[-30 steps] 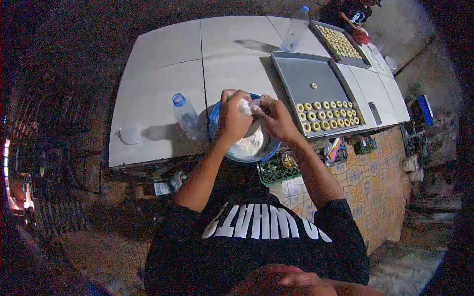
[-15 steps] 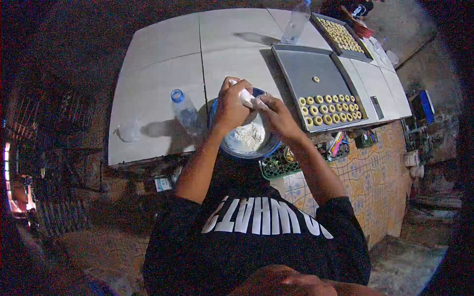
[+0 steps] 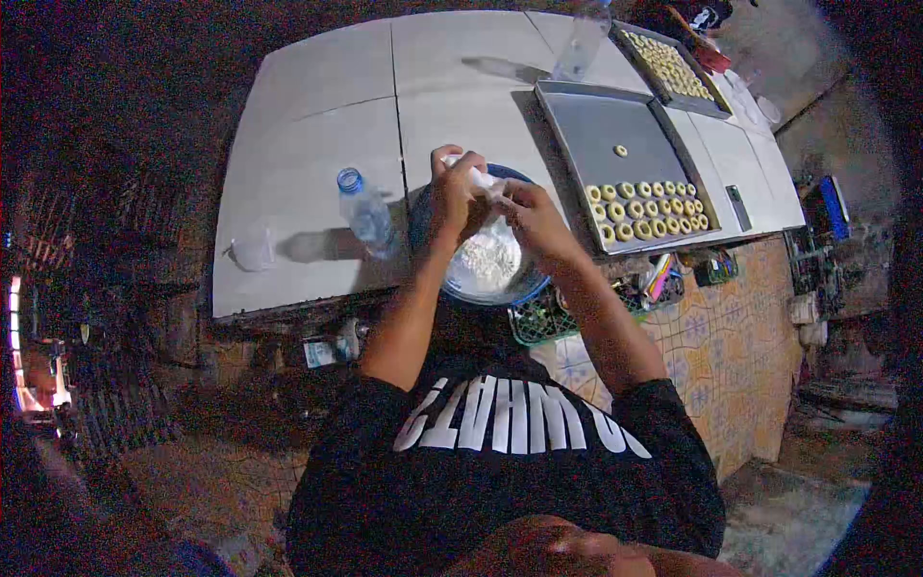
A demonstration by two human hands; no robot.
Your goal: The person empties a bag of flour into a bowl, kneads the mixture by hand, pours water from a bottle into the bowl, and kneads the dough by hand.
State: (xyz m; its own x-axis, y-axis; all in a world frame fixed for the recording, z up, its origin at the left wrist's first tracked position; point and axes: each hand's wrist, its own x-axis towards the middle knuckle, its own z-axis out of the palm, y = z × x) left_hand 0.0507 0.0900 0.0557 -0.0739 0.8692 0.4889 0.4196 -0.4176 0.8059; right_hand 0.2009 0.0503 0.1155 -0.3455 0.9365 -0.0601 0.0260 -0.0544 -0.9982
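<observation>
Over a blue basin (image 3: 420, 219), my left hand (image 3: 456, 200) is wrapped round a white, crumpled bag-like bundle (image 3: 483, 179). My right hand (image 3: 535, 219) pinches the bundle's right end between thumb and fingers. White flour-like powder (image 3: 486, 258) lies in the basin below both hands, partly hidden by them. To the left stands a clear plastic bottle (image 3: 367, 219) with a blue neck. On the right, a dark metal tray (image 3: 615, 115) holds rows of ring-shaped dough pieces (image 3: 650, 207) along its near side, with one lone ring further back.
Another tray (image 3: 713, 108) full of dough rings sits at the far right, with a person (image 3: 707, 17) beyond it. A tall clear bottle (image 3: 581, 46) stands near the back. A phone (image 3: 737, 207), a small clear plastic item (image 3: 254, 250) and a green crate (image 3: 534, 325) are around.
My right fingers have shifted slightly and now pinch at the end of the white bundle. The view has moved a little; the trays and bottles stay in place.
</observation>
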